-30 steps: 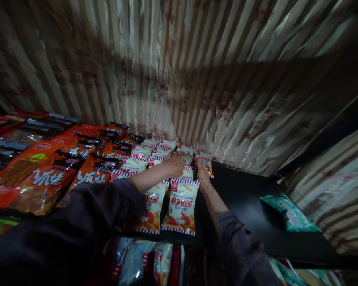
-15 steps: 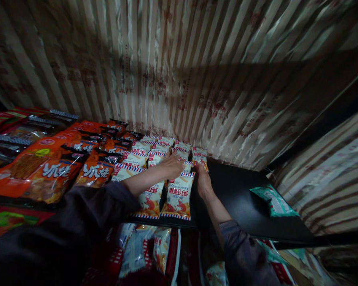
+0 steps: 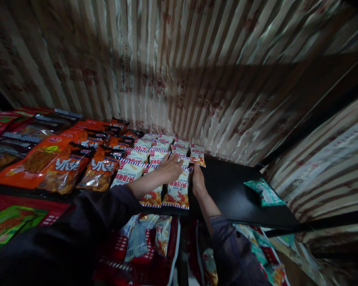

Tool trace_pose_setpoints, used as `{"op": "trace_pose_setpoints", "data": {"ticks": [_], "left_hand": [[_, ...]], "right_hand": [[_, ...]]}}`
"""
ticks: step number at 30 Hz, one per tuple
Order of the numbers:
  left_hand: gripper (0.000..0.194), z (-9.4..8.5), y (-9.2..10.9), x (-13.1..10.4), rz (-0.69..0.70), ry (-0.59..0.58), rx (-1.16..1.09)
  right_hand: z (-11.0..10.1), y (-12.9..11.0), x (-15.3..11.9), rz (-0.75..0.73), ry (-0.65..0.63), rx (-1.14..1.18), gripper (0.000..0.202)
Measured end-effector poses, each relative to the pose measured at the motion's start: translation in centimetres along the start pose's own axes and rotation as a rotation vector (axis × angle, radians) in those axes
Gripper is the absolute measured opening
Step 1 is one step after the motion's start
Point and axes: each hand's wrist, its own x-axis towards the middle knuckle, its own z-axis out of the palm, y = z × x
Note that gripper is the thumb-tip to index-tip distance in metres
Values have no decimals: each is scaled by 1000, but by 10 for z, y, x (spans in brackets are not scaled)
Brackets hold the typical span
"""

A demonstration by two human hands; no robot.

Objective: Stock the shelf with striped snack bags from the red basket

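White snack bags [image 3: 176, 191] with red print and striped blue-and-red edges lie in overlapping rows on a black shelf [image 3: 226, 188]. My left hand [image 3: 170, 170] lies over the middle of these bags with its fingers spread, touching those near the right column. At the right edge of the rows is my right hand [image 3: 198, 182], its fingers stretched forward along the side of the bags. Its fingertips meet the lower edge of the far-right white bag [image 3: 197, 154]. Part of that hand's fingers is hidden from view.
Orange snack bags [image 3: 100, 169] fill the shelf on the left. A green bag [image 3: 266, 192] lies alone at the right. Below the shelf front are red open bags [image 3: 128, 270] with small packets. Striped sheeting [image 3: 155, 59] hangs behind.
My view has shifted slightly, so the lower bags show more. Both hands stay at the same white bags, with only slight movement of the fingers.
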Motion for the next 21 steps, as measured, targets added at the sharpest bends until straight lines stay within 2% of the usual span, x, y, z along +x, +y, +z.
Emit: {"op": "trace_pose_setpoints", "data": {"ticks": [3,5,8,10,11,13,15,17,19,21], "left_hand": [[43,-8,8,-18,39,49,-40],[40,-12,14,-37,79,99,-115],[37,-12,22,-76,124,146,-284],[35,-5,24,-107,131,88,-376],[34,2,25,-123,128,27,-401],[32,23,24,-151,83,-130,-418],[31,51,23,-173,21,-230,-428],[36,79,23,-185,-15,-285,-440],[41,104,23,-189,-105,-335,-489],[43,120,23,-185,-166,-355,-493]], "right_hand": [[-8,-13,-21,36,110,19,63],[-10,-26,-48,-17,136,44,59],[-10,-42,-108,-116,139,82,47],[-9,-45,-152,-131,77,40,37],[-9,-42,-172,-123,42,-17,33],[-7,-29,-205,-57,-115,-199,28],[-3,-9,-225,51,-321,-460,28],[2,12,-233,126,-480,-715,35],[8,28,-233,139,-486,-785,42],[15,39,-229,128,-472,-821,47]]}}
